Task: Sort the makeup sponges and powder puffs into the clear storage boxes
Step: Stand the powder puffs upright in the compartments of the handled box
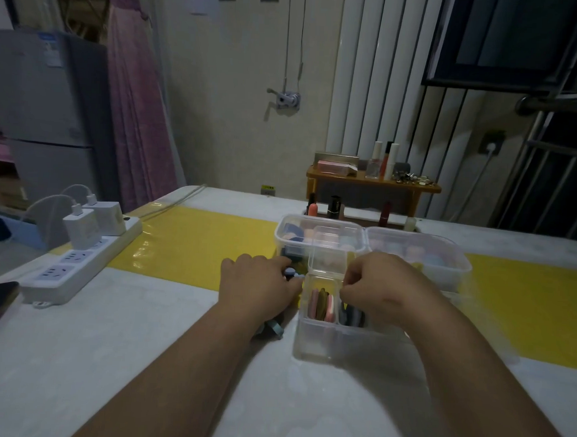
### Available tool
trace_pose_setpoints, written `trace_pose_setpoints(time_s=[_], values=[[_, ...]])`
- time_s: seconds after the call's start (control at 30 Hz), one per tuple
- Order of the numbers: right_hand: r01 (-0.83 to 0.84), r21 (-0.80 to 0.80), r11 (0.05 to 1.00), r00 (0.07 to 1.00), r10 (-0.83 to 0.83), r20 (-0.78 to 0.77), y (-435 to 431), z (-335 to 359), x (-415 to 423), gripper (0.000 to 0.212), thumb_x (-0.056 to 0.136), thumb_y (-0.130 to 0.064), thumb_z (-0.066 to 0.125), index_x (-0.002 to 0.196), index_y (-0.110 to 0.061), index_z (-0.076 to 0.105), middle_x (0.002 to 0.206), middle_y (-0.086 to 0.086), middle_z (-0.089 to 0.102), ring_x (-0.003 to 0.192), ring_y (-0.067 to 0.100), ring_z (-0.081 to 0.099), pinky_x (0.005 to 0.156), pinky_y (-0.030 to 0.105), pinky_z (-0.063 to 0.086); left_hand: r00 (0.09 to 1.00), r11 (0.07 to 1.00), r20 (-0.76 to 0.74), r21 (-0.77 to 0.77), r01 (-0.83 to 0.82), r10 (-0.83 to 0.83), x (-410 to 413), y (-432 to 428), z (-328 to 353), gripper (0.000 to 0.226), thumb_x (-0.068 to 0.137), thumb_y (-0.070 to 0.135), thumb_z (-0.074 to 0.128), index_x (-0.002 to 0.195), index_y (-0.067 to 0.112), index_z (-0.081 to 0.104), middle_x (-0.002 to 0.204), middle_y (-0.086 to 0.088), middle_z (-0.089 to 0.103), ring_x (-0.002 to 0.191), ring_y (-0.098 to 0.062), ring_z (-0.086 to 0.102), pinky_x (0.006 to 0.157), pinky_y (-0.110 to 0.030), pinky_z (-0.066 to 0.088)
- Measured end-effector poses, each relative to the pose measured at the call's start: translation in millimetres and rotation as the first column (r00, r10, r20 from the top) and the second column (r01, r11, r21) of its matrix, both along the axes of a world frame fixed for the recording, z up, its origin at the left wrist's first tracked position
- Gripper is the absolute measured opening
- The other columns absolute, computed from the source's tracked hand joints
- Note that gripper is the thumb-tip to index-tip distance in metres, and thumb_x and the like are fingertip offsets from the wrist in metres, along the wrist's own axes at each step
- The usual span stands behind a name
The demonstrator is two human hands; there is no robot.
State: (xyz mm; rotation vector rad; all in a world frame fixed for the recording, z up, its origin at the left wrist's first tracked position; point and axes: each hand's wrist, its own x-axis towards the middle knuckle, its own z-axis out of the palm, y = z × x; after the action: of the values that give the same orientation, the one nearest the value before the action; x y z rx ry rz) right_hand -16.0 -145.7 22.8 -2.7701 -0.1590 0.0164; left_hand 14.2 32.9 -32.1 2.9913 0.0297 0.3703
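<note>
Well along, judging by the boxes. Near the middle of the white desk [145, 344], a small clear two-compartment plastic box [312, 343] with its lid raised on the far side. Flat pink and brown powder puffs [321, 304] on edge in its left compartment, dark blue-grey puffs [354, 315] in the right one.

Just beyond, two larger clear plastic tubs side by side. Blue, pink and peach sponges in the far-left tub [286, 247], pale pastel ones in the far-right tub [455, 273].

Left hand [262, 282] just left of the small box, knuckles up, fingers curled down over a little heap of loose pieces and gripping a light-blue round puff [292, 272]. A blue ribbon-looped piece [275, 329] half hidden under that wrist.

Right hand [376, 283] over the small box's far right corner, thumb and fingers drawn into a pinch above the right compartment. Contents of that pinch, if any, impossible to make out.

Probably left to do: only the few pieces beneath the left hand, number hidden, then closing the small box. Off to the left, a white power strip [82, 263] with chargers, well apart from the sorting.
</note>
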Motion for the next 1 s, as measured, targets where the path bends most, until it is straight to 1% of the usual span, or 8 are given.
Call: trace_pose_setpoints(time_s=[0.13, 0.27, 0.47, 0.57, 0.63, 0.8, 0.9, 1.0], values=[[-0.023, 0.066, 0.998, 0.999, 0.021, 0.026, -1, 0, 0, 0.005, 0.091, -0.027, 0.062, 0.089, -0.026, 0.067, 0.084, -0.003, 0.065, 0.081, 0.012, 0.062, 0.080, 0.034, 0.057, 0.994, 0.993, -0.102, -0.113, 0.019, -0.030, -1, 4, 2, 0.044, 0.098, 0.046, 0.030, 0.138, 0.044, 0.049, 0.130, -0.001, 0.063, 0.118, -0.026, 0.053, 0.090, -0.041, 0.032], [-0.041, 0.161, 0.986, 0.996, 0.027, 0.086, -2, -2, 2, 0.006, 0.091, -0.025, 0.061, 0.090, -0.027, 0.066, 0.087, -0.005, 0.065, 0.084, 0.011, 0.061, 0.084, 0.037, 0.057, 0.992, 0.976, -0.109, -0.215, 0.039, -0.064, 0, 9, 3, 0.043, 0.098, 0.049, 0.040, 0.140, 0.042, 0.049, 0.136, 0.005, 0.060, 0.123, -0.021, 0.053, 0.100, -0.038, 0.037], [-0.061, 0.266, 0.962, 0.984, 0.014, 0.176, -3, -7, 8, 0.011, 0.092, -0.023, 0.059, 0.086, -0.028, 0.066, 0.083, -0.007, 0.065, 0.080, 0.009, 0.060, 0.080, 0.035, 0.057, 0.993, 0.919, 0.049, -0.377, 0.117, -0.106, -1, 11, 4, 0.031, 0.100, 0.053, 0.040, 0.112, 0.043, 0.067, 0.103, 0.011, 0.072, 0.101, -0.017, 0.062, 0.090, -0.039, 0.045], [-0.081, 0.296, 0.952, 0.976, 0.015, 0.217, -5, -9, 9, 0.015, 0.093, -0.022, 0.058, 0.082, -0.030, 0.064, 0.082, -0.008, 0.064, 0.076, 0.008, 0.060, 0.071, 0.027, 0.054, 0.974, 0.949, 0.224, -0.302, 0.091, -0.022, 2, 14, 5, 0.034, 0.100, 0.054, 0.038, 0.113, 0.042, 0.067, 0.101, 0.010, 0.071, 0.097, -0.020, 0.060, 0.083, -0.038, 0.042], [-0.098, 0.320, 0.942, 0.975, 0.027, 0.220, -5, -10, 10, 0.015, 0.094, -0.022, 0.058, 0.083, -0.030, 0.064, 0.082, -0.008, 0.064, 0.076, 0.007, 0.059, 0.065, 0.022, 0.049, 0.951, 0.937, 0.310, -0.330, 0.114, -0.006, 3, 16, 5, 0.035, 0.099, 0.052, 0.039, 0.111, 0.038, 0.069, 0.099, 0.007, 0.072, 0.092, -0.020, 0.059, 0.077, -0.037, 0.045], [-0.158, 0.369, 0.916, 0.973, 0.081, 0.216, -3, -15, 13, 0.014, 0.096, -0.021, 0.060, 0.090, -0.034, 0.062, 0.088, -0.013, 0.062, 0.083, 0.004, 0.058, 0.067, 0.016, 0.046, 0.930, 0.740, 0.368, -0.617, 0.268, -0.030, -3, 11, 7, 0.030, 0.099, 0.045, 0.046, 0.091, 0.026, 0.068, 0.082, 0.009, 0.065, 0.076, -0.009, 0.059, 0.065, -0.030, 0.051], [-0.196, 0.427, 0.883, 0.962, 0.089, 0.258, -1, -15, 13, 0.011, 0.096, -0.023, 0.061, 0.096, -0.034, 0.061, 0.092, -0.016, 0.061, 0.085, 0.002, 0.058, 0.069, 0.014, 0.047, 0.918, 0.656, 0.389, -0.674, 0.341, -0.077, -5, 6, 8, 0.025, 0.101, 0.036, 0.046, 0.084, 0.024, 0.059, 0.074, 0.012, 0.056, 0.071, -0.008, 0.053, 0.061, -0.022, 0.045], [-0.247, 0.497, 0.832, 0.949, 0.103, 0.299, 1, -13, 11, 0.010, 0.095, -0.025, 0.063, 0.095, -0.035, 0.058, 0.099, -0.014, 0.063, 0.090, 0.003, 0.060, 0.074, 0.019, 0.052, 0.910, 0.639, 0.390, -0.667, 0.383, -0.139, -6, 2, 8, 0.028, 0.103, 0.026, 0.046, 0.076, 0.024, 0.054, 0.068, 0.008, 0.051, 0.065, -0.008, 0.047, 0.053, -0.014, 0.036]])
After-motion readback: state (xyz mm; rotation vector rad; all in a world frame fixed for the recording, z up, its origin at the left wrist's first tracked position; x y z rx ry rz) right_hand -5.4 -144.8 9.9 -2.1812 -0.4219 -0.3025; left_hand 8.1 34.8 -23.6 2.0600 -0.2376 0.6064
